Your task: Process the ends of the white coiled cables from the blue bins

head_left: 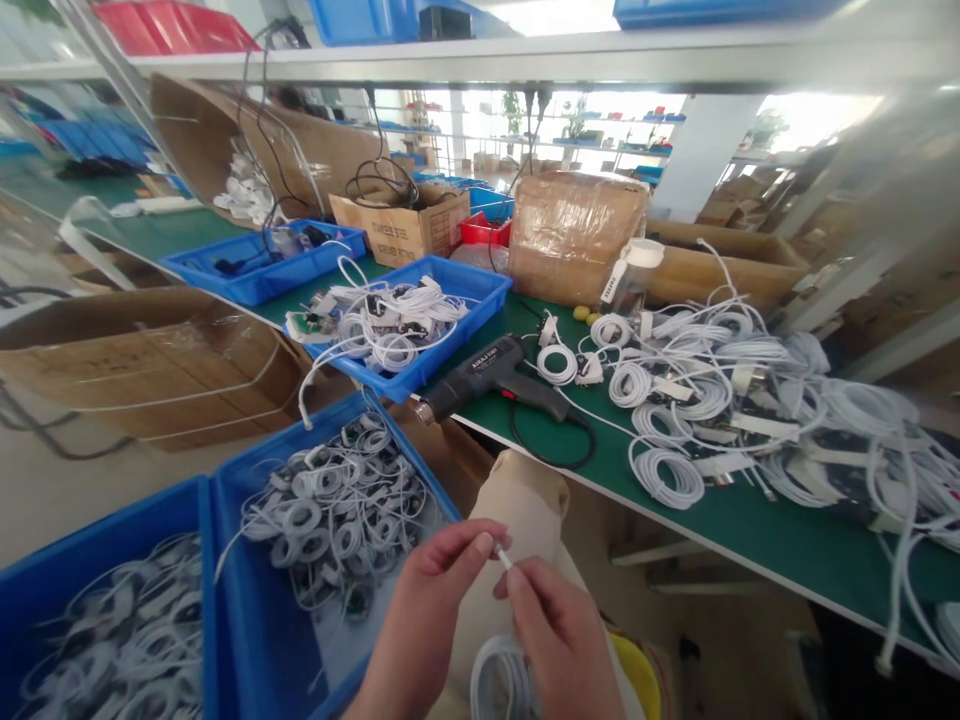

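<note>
Low in front of me, over my lap, my left hand (454,570) pinches the tip of a white cable (504,556). My right hand (551,620) grips the same cable just behind its end, thumb and fingers pressed together. The rest of that cable hangs as a coil (499,680) below my right hand, partly hidden by it. A black heat gun (487,375) lies on the green bench beyond my hands, its nozzle pointing left. To the left of my hands, a blue bin (259,600) holds many small coiled white cables with plugs.
Another blue bin (206,560) of coils stands at lower left. On the bench are a blue tray (480,285) of white cables, a wrapped carton (574,235), a clear jar (637,275) and a large heap of coiled white cables (697,400). A shelf (480,65) crosses above.
</note>
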A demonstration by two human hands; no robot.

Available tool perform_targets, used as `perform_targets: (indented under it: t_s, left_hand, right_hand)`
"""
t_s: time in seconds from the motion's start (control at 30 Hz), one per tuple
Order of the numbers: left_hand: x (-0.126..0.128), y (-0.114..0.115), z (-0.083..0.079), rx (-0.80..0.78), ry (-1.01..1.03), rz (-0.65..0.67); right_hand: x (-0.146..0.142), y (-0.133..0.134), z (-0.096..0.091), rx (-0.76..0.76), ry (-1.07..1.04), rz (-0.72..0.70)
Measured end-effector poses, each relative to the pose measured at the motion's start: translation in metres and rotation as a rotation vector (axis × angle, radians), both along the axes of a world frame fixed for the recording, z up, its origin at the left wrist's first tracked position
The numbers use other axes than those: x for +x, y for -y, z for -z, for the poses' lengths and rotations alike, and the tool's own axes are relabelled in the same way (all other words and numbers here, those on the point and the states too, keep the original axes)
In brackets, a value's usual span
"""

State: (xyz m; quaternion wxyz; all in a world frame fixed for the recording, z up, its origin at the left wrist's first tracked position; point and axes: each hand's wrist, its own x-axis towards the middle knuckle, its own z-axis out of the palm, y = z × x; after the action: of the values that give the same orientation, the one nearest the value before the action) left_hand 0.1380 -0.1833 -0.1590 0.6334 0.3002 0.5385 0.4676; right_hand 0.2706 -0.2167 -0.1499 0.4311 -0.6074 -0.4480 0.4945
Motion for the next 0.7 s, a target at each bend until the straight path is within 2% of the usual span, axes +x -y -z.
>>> perform_targets:
  t_s: [0.17, 0.33, 0.4, 0.57, 0.7]
  left_hand:
    - [-0.002, 0.000, 0.003, 0.015, 0.004, 0.033]
    - [-0.003, -0.003, 0.000, 0.069, -0.093, 0.053]
    - [-0.003, -0.004, -0.002, 0.076, -0.117, 0.063]
    - [-0.002, -0.003, -0.005, 0.069, -0.132, 0.075]
    - [-0.002, -0.003, -0.004, 0.067, -0.136, 0.083]
  right_hand:
    - [0.002, 0.000, 0.000, 0.019, 0.005, 0.008]
    - [0.003, 0.000, 0.010, -0.219, -0.400, -0.093]
    - [0.004, -0.001, 0.013, -0.262, -0.490, -0.113]
    - [0.008, 0.000, 0.010, -0.180, -0.361, -0.114]
    - [0.005, 0.000, 0.014, -0.219, -0.452, -0.089]
